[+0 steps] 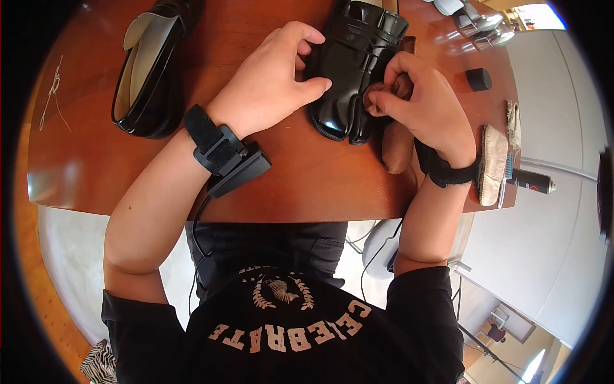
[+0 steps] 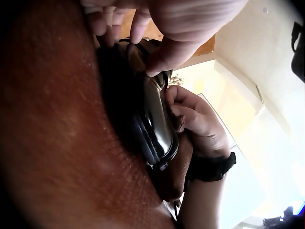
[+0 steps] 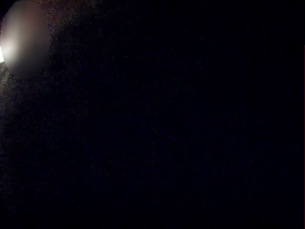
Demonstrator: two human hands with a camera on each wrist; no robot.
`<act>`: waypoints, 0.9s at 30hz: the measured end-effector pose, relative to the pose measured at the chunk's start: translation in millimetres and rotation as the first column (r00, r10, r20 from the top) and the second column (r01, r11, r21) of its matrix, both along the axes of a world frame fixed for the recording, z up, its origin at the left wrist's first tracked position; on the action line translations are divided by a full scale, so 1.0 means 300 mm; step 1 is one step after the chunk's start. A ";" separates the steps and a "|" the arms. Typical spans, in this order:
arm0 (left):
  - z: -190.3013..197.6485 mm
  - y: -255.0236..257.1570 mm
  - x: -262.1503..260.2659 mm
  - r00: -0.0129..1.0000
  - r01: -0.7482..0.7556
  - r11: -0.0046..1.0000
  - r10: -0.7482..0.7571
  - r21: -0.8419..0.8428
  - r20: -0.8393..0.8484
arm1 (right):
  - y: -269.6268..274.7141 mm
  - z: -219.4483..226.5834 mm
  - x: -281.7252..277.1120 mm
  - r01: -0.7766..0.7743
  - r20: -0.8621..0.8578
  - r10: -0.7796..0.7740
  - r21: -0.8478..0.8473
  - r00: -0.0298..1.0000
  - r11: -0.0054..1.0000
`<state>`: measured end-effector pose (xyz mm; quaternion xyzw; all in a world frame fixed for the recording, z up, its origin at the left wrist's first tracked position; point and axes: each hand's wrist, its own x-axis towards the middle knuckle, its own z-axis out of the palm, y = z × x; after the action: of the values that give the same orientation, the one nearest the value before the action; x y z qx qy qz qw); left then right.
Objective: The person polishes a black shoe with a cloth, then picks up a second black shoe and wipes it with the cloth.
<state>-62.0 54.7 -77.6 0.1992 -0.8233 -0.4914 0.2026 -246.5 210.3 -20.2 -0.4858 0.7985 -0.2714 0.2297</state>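
Note:
A glossy black shoe (image 1: 342,80) lies at the table's middle, toe toward the person. My left hand (image 1: 272,80) is at its left side with fingers loosely bent. In the left wrist view, the left thumb (image 2: 164,59) is right at the shoe's upper. My right hand (image 1: 425,99) pinches a crumpled brown cloth (image 1: 377,102) against the shoe's right side near the toe. A longer smooth brown piece (image 1: 398,147) lies under that hand, partly hidden. The right wrist view is almost wholly dark.
Another black shoe (image 1: 150,70) with a pale lining stands on the left, beyond a thin white string (image 1: 54,89). On the right are a black cap (image 1: 478,80), a beige pad (image 1: 492,163) and a spray can (image 1: 532,180). The table's front edge (image 1: 288,217) runs before the person.

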 end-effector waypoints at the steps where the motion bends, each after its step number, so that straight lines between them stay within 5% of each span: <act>1: 0.001 0.001 0.001 1.000 -0.001 1.000 0.001 0.000 0.003 | -0.004 0.000 0.008 0.045 0.008 -0.045 0.008 0.999 0.999; 4: 0.001 0.000 0.002 1.000 0.002 1.000 -0.002 0.015 -0.006 | -0.012 -0.015 0.008 0.053 -0.070 -0.058 -0.080 0.996 0.995; 10: -0.003 0.001 -0.001 1.000 -0.004 1.000 0.004 -0.005 0.007 | 0.009 0.020 0.028 -0.047 -0.129 0.049 0.019 0.990 0.999; 16: -0.009 -0.001 -0.002 1.000 -0.002 1.000 0.002 -0.008 -0.005 | -0.011 -0.014 0.018 0.097 -0.088 -0.109 -0.129 0.990 0.987; 19: -0.008 -0.001 -0.001 1.000 0.000 1.000 0.000 -0.007 -0.004 | 0.009 -0.011 -0.002 0.002 0.112 0.001 -0.027 0.994 1.000; 22: -0.008 -0.001 -0.002 1.000 0.000 1.000 0.000 -0.012 0.000 | 0.006 0.002 -0.002 -0.035 -0.036 0.037 0.049 0.999 0.998; 27: -0.014 -0.002 -0.004 1.000 0.001 1.000 -0.001 -0.015 -0.009 | -0.008 -0.015 0.000 0.073 -0.088 -0.079 -0.069 0.993 0.995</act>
<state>-63.1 54.0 -81.9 0.1950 -0.8262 -0.4862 0.2074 -246.5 207.9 -24.7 -0.4741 0.8167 -0.2837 0.1666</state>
